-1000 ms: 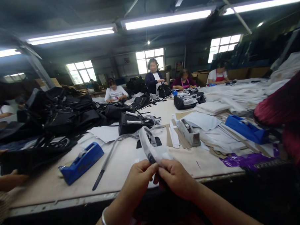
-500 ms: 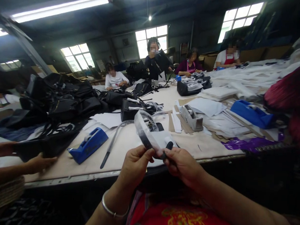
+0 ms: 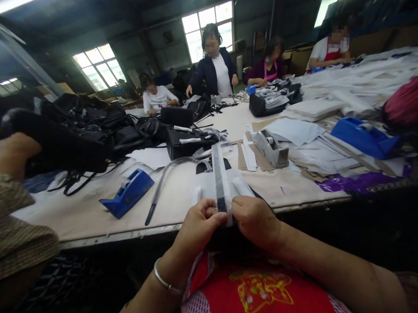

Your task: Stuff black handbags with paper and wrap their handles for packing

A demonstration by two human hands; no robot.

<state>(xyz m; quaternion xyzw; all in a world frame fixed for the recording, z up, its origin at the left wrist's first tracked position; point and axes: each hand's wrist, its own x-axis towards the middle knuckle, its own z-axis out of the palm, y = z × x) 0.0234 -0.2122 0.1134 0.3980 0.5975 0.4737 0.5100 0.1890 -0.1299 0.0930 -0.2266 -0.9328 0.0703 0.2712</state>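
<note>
My left hand point(image 3: 204, 223) is closed on the near end of a black strap point(image 3: 220, 175) wrapped in whitish see-through film. Close beside it, my right hand point(image 3: 256, 221) has its fingers curled at the film along the strap's right edge. The strap stretches away from my hands over the table. Beneath it lies a black item with a white sheet point(image 3: 206, 186) over it, partly hidden by the strap and my hands. To the left, a second film-covered strap point(image 3: 158, 190) with a bare black tip lies on the table.
A blue tape dispenser point(image 3: 128, 193) stands left, a grey dispenser point(image 3: 273, 149) right, and another blue dispenser point(image 3: 364, 135) farther right. Black bags point(image 3: 120, 136) are piled at the back left. At left a co-worker's arm point(image 3: 13, 155) lifts a black bag point(image 3: 62, 143). Several people work across the table.
The strap was curved in a loop and now runs straight away from my hands. My right hand has turned knuckles-up. The co-worker at left has raised a black bag.
</note>
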